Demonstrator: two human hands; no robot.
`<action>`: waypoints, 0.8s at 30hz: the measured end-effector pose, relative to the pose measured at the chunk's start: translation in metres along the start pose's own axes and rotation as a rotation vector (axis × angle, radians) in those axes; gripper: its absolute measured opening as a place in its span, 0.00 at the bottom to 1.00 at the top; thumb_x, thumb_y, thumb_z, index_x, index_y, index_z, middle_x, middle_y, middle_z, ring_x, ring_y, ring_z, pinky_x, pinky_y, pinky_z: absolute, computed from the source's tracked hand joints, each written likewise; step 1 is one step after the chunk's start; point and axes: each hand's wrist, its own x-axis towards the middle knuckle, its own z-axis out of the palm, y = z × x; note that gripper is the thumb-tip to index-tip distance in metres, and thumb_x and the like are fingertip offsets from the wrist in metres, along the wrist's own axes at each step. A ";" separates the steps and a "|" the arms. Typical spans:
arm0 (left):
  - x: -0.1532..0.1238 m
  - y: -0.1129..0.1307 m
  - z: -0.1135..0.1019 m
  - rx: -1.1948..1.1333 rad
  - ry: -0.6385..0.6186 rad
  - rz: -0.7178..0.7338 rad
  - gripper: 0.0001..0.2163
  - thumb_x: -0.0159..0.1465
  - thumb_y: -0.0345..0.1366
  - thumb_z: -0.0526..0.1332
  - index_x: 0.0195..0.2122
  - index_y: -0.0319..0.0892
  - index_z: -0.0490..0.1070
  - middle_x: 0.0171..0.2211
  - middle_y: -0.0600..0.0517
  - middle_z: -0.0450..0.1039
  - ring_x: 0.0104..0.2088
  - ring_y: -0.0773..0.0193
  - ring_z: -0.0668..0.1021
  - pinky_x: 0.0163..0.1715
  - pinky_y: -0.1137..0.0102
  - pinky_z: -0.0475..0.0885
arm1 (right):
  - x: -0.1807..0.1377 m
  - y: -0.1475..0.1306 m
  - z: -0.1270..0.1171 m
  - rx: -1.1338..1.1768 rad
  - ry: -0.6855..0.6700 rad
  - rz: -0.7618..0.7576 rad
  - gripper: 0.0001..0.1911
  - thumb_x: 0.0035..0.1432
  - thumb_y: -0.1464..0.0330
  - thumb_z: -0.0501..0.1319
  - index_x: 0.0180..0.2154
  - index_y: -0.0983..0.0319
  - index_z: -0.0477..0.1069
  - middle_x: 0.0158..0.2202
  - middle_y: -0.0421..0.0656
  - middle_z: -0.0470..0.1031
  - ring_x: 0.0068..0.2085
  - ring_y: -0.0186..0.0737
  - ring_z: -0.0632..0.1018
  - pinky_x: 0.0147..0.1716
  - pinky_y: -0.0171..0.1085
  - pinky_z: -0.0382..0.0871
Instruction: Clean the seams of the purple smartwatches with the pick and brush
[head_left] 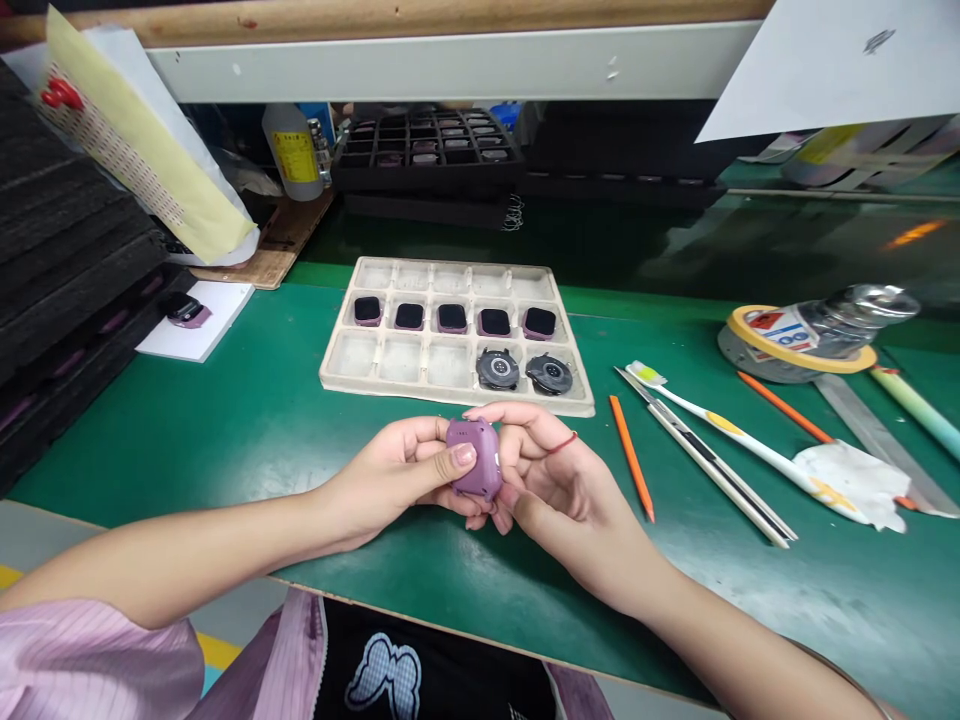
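A purple smartwatch case (484, 470) is held above the front part of the green table, just this side of the tray. My left hand (416, 465) grips it, thumb lying across its purple face and fingers behind. On the other side, my right hand (566, 490) is curled with its fingertips touching the case's right edge and top corner. Beyond the hands lies a white compartment tray (382, 272). Its middle row carries several purple watch cases with dark screens (452, 319). Two round black watch parts (498, 370) sit in the near row at the right.
To the right lie an orange stick (631, 458), a utility knife (720, 470), a toothbrush (750, 452) and a metal-topped bottle (802, 335). Another watch (185, 309) rests on white paper at left, beside stacked black foam trays (67, 240). A shelf beam (450, 65) crosses above.
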 end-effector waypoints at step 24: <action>0.000 -0.001 0.008 -0.031 -0.100 0.001 0.20 0.61 0.50 0.70 0.37 0.35 0.74 0.30 0.46 0.78 0.30 0.65 0.81 0.30 0.77 0.74 | 0.003 0.001 0.004 0.054 0.038 -0.014 0.17 0.66 0.53 0.60 0.48 0.59 0.68 0.24 0.34 0.70 0.23 0.31 0.76 0.22 0.30 0.72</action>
